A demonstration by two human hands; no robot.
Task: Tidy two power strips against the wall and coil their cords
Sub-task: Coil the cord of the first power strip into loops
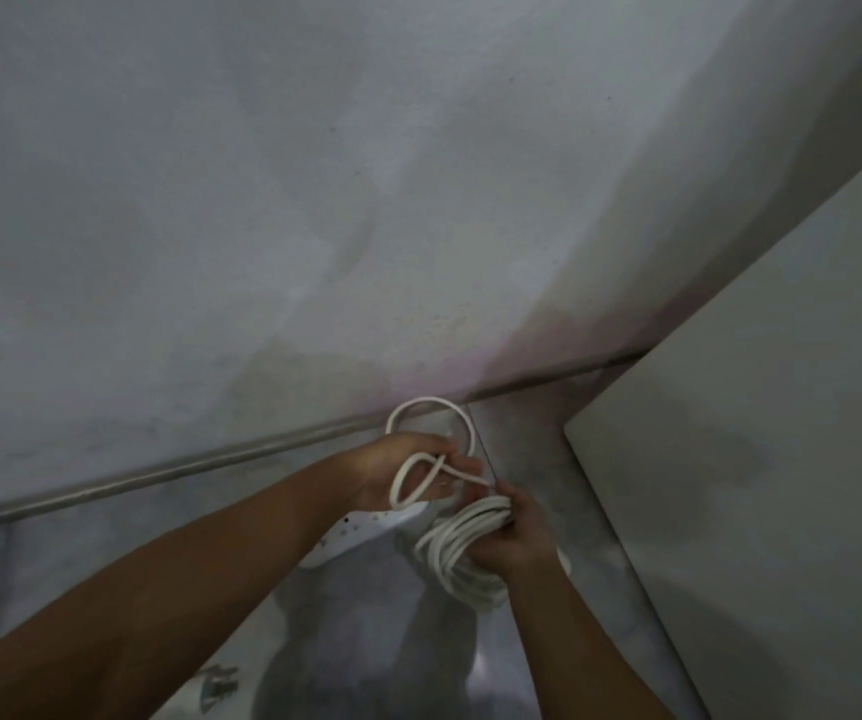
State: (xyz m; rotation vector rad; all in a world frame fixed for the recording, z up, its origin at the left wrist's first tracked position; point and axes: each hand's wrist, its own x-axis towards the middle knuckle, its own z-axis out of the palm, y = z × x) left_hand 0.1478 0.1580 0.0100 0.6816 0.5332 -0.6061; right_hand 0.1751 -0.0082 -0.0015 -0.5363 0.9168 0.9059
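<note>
A white power strip (353, 532) lies on the grey floor just in front of the wall, partly hidden under my left forearm. Its white cord is wound into a coil (457, 553) of several loops, and my right hand (514, 537) grips that coil from the right. My left hand (408, 472) holds the loose end of the cord (431, 407), which arcs in a loop above the hand toward the wall and crosses back over my fingers. Only one power strip is in view.
A grey plaster wall (314, 200) fills the upper view, with a thin pipe or skirting (158, 472) along its foot. A pale cabinet side (756, 459) stands close on the right. A small dark object (218, 685) lies on the marble floor at the lower left.
</note>
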